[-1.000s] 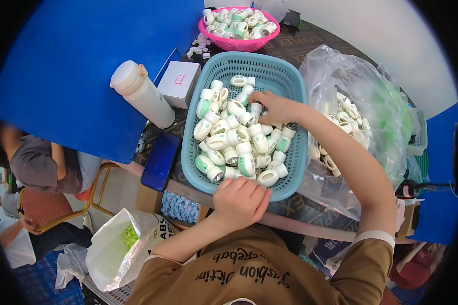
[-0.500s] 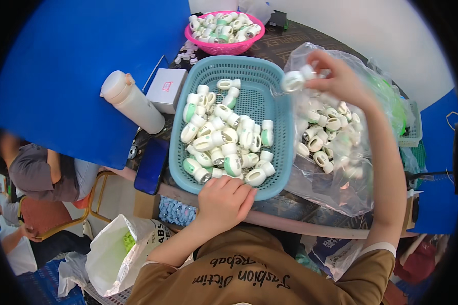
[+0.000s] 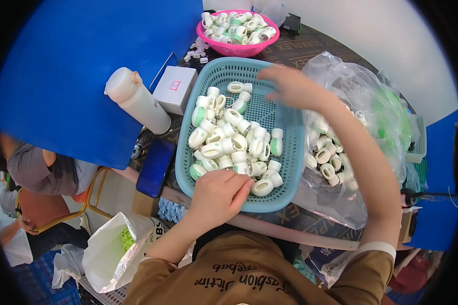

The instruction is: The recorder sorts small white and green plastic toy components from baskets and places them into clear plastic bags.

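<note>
A blue-green plastic basket [image 3: 295,168] stands in front of me, holding a pile of small white, torch-like pieces [image 3: 221,147] with round heads and oval loop handles, some with green panels. My left hand [image 3: 216,195] is closed over the basket's near rim; its fingertips are hidden. Above the basket's far right part, my right hand [image 3: 290,86] is smeared by motion. Its fingers look apart, with no piece visible between them. Under my right forearm, a clear plastic bag [image 3: 336,208] lies open with more of these white pieces [image 3: 328,157] in it.
A pink bowl [image 3: 239,50] of similar pieces stands at the back. Left of the basket are a white box [image 3: 175,89], a pale bottle [image 3: 137,101] and a dark phone [image 3: 156,168]. A white sack [image 3: 104,259] stands below the table edge. A seated person [image 3: 40,173] is at far left.
My right hand has moved left from above the bag to over the basket. The white piece it held is no longer visible in it. My left hand stays at the near rim.
</note>
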Available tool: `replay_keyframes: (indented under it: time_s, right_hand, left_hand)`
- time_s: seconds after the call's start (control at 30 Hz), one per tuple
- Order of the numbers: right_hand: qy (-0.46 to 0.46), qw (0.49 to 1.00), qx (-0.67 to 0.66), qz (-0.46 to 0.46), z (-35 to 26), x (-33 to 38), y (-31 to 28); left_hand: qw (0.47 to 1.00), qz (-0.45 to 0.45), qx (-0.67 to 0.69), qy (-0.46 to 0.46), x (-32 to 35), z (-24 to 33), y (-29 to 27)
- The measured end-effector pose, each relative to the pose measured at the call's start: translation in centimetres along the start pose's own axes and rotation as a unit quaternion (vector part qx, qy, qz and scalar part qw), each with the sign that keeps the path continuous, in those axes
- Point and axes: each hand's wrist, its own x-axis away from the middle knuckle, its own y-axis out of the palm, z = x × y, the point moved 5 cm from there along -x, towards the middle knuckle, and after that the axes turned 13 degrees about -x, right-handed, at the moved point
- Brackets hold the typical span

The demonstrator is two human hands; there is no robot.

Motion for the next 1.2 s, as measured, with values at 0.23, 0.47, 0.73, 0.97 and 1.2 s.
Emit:
replay_keyframes:
  time_s: [0.23,0.47,0.73,0.97,1.2]
  right_hand:
    - [0.016,0.984,0.11,-0.141,1.3,-6.1,7.4]
    - [0.067,0.991,-0.109,-0.044,5.2,-2.8,8.0]
    - [0.333,0.917,-0.146,0.166,3.4,14.2,-7.5]
    - [0.152,0.951,0.116,0.243,0.3,17.7,-7.5]
    - [-0.082,0.991,0.101,0.002,-8.3,8.5,6.6]
  left_hand:
    - [1.0,-0.009,0.0,0.002,-0.4,-1.1,-0.4]
    - [1.0,0.005,-0.014,-0.009,-0.2,-0.2,0.5]
    - [0.999,0.029,-0.012,-0.005,1.2,0.4,0.3]
    - [0.981,0.013,0.166,-0.102,1.1,-0.4,-1.9]
    - [0.993,0.062,-0.099,-0.024,-0.7,-3.0,-3.3]
